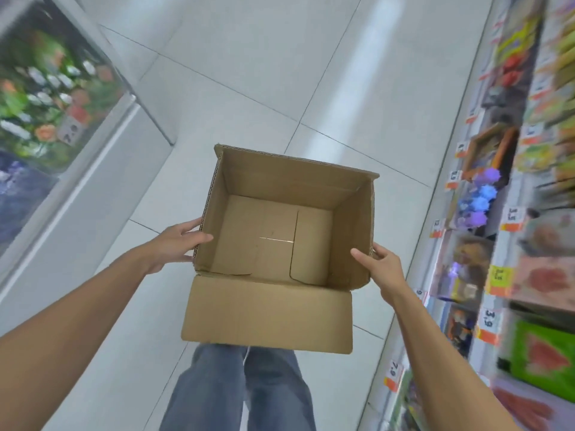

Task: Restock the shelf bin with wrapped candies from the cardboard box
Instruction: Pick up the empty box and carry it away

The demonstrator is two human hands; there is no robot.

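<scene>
An open brown cardboard box [277,213] hangs in the air in front of me, above the floor. Its inside is bare; no candies show in it. The near flap hangs down toward my legs. My left hand [177,241] grips the box's left wall, thumb over the rim and fingers outside. My right hand [379,269] grips the right wall the same way. On the shelf at the right sits a bin of shiny blue and purple wrapped candies [480,197], blurred.
Shelves [529,244] full of packaged goods with orange and white price tags run along the right side. A glass-topped freezer chest [62,126] stands at the left. White floor tiles [249,73] stretch between them. My legs in blue jeans show below the box.
</scene>
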